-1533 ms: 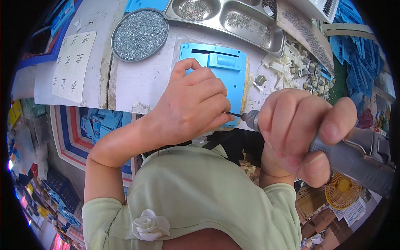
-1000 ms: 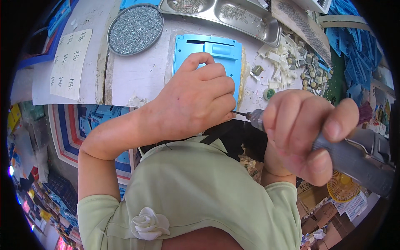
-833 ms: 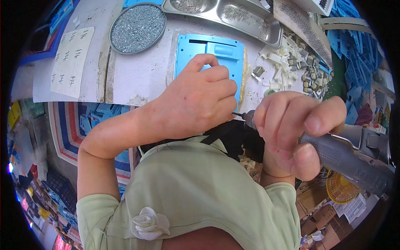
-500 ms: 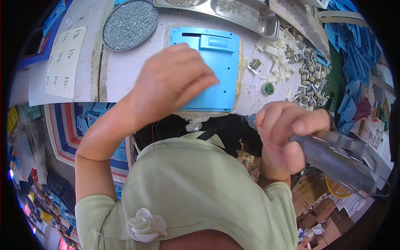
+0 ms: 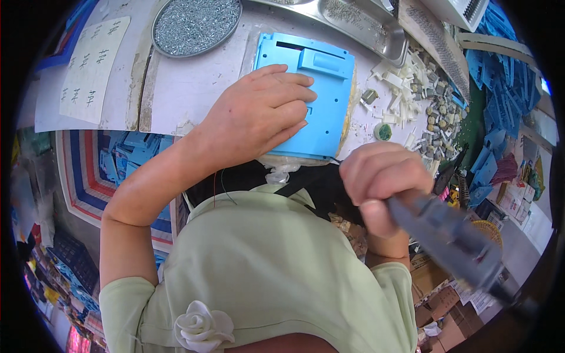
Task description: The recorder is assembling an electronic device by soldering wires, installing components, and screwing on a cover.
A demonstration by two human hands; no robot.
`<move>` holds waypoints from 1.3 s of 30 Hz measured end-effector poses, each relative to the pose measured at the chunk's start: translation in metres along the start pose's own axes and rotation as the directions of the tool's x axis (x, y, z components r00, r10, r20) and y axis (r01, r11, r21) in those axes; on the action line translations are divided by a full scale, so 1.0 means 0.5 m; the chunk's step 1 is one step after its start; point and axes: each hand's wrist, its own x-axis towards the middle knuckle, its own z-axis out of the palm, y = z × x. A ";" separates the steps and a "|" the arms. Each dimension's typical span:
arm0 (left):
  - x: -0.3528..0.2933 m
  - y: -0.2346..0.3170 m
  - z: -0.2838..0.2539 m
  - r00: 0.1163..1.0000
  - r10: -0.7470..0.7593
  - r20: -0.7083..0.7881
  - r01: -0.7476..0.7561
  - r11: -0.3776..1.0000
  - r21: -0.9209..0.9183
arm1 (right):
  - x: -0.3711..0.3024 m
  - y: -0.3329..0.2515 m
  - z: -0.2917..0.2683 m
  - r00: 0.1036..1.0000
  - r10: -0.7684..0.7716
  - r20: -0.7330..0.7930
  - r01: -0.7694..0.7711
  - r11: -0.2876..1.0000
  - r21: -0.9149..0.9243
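Observation:
A light blue plastic housing [image 5: 330,112], with a slot and a raised block near its far end, lies on a pale padded rest at the table's near edge. Across its left side lies my left hand [image 5: 259,115], fingers extended over the surface and slightly bent. My right hand [image 5: 385,182] is wrapped around a dark grey electric screwdriver [image 5: 450,235], smeared by motion. The tool's thin tip is by the near right corner of the housing; whether it touches a screw cannot be made out.
Beyond the housing stand a round tray of small screws [image 5: 197,26] and a metal tray [image 5: 359,26]. White plastic parts [image 5: 400,88] and small motors [image 5: 438,109] are heaped to the right. A striped bag [image 5: 82,182] holds blue pieces at the left. A handwritten sheet [image 5: 94,67] lies on the table.
My left hand has gone from closed fingers to extended ones laid on the housing. My right hand has brought the screwdriver slightly left, with its tip closer to the housing's corner.

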 end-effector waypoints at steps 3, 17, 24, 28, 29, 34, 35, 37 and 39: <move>0.001 -0.001 -0.002 1.000 -0.013 0.010 0.013 1.000 -0.007 | 0.029 0.008 -0.013 0.996 -0.065 -0.057 0.068 0.996 0.059; -0.007 -0.001 0.001 0.998 -0.067 0.004 0.067 0.995 -0.077 | 0.094 0.044 -0.048 0.996 0.001 -0.094 -0.004 0.999 -0.039; -0.007 -0.008 0.008 0.997 -0.075 0.008 0.075 0.994 -0.082 | 0.108 0.078 -0.050 0.999 0.047 -0.001 -0.047 0.996 -0.071; -0.010 -0.003 0.002 0.996 -0.085 0.017 0.086 0.994 -0.069 | 0.155 0.071 -0.094 0.998 -0.057 0.001 0.057 0.998 0.020; -0.008 -0.008 0.003 0.996 -0.084 0.015 0.085 0.994 -0.074 | 0.169 0.076 -0.107 0.996 -0.077 -0.035 0.078 0.996 0.040; -0.013 -0.003 0.001 0.995 -0.096 0.038 0.099 0.992 -0.076 | 0.190 0.135 -0.118 0.997 -0.006 -0.083 0.006 1.000 0.000; -0.012 -0.006 0.001 0.994 -0.098 0.037 0.101 0.992 -0.080 | 0.190 0.138 -0.117 0.997 0.012 -0.071 -0.012 1.000 0.002; -0.005 -0.011 0.002 0.995 -0.095 0.039 0.098 0.991 -0.095 | 0.191 0.148 -0.119 0.998 0.029 -0.054 -0.028 0.999 0.020; -0.004 -0.007 0.002 0.993 -0.106 0.050 0.111 0.987 -0.116 | 0.188 0.157 -0.123 0.999 0.029 -0.045 -0.026 0.998 0.060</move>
